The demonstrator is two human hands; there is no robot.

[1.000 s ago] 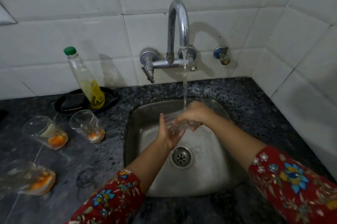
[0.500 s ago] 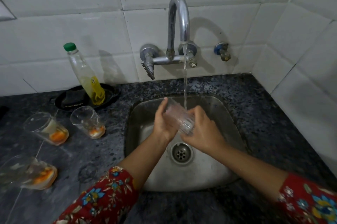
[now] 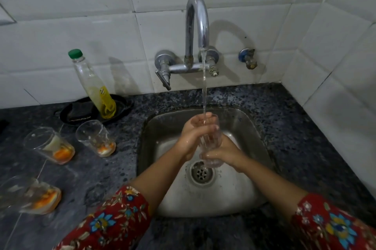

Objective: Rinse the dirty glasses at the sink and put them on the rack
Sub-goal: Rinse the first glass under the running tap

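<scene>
Mid-rinse: your left hand [image 3: 193, 135] and right hand [image 3: 225, 154] curl fingers [image 3: 212, 127] round a glass [image 3: 210, 141] under the tap [image 3: 197, 17] — next, drain and rack it.

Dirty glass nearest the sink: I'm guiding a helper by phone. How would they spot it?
Find the steel sink; on the counter to its left, in front of the green-capped bottle, stands this glass. Unlike the two other orange-stained glasses, it is nearest the sink.
</scene>
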